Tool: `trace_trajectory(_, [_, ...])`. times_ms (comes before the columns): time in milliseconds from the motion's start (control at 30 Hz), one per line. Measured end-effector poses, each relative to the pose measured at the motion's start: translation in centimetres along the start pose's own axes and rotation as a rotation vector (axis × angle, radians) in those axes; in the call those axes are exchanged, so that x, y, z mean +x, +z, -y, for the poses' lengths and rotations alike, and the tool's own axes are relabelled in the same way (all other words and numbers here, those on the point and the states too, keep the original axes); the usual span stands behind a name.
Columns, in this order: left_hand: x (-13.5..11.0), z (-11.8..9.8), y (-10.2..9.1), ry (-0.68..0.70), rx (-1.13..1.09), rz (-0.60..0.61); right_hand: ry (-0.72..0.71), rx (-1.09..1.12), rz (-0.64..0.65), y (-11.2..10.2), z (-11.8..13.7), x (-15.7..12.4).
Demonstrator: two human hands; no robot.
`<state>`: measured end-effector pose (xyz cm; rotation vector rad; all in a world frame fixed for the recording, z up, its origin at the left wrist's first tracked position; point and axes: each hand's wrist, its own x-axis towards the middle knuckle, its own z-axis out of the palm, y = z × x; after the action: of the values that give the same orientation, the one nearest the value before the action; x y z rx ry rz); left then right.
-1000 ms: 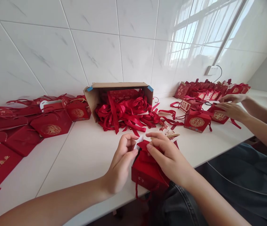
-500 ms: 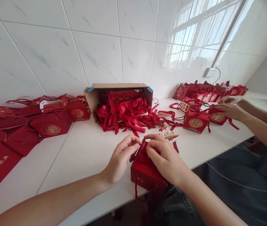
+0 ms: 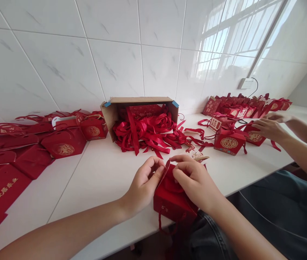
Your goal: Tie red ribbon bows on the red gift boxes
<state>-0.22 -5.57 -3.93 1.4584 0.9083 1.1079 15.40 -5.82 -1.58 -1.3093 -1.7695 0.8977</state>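
Observation:
A small red gift box (image 3: 173,200) sits at the near edge of the white counter (image 3: 96,180), a red cord loop hanging below it. My left hand (image 3: 145,184) pinches the box's top flap from the left, fingers curled. My right hand (image 3: 194,180) grips the top from the right, fingers closed on the flap. The box's opening is partly hidden by both hands.
A cardboard box (image 3: 139,108) spilling red ribbons (image 3: 148,133) lies against the tiled wall. Flat red cartons (image 3: 12,159) pile at left. Finished red boxes (image 3: 228,141) stand at right, where another person's hands (image 3: 271,128) work. A small tag (image 3: 200,157) lies beyond my right hand.
The white bit seen between my fingers is gone from view. Both hands have closed in on the box's top flap, and the view shifted slightly.

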Motion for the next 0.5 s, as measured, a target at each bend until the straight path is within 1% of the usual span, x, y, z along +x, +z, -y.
trace_trajectory(100, [0.1,0.3,0.0,0.024,0.028,-0.014,-0.009,-0.013,-0.011,0.0,-0.1,-0.1])
trace_trajectory(233, [0.3,0.8,-0.2,-0.007,0.042,-0.05,-0.019,-0.032,-0.022,0.0,-0.3,-0.1])
trace_trajectory(367, [0.6,1.2,-0.3,-0.033,0.01,-0.084,-0.032,-0.054,-0.049,-0.3,-0.8,-0.3])
trace_trajectory(500, [1.3,1.4,-0.3,-0.098,-0.093,-0.175,-0.048,-0.046,-0.056,-0.8,-1.1,-0.6])
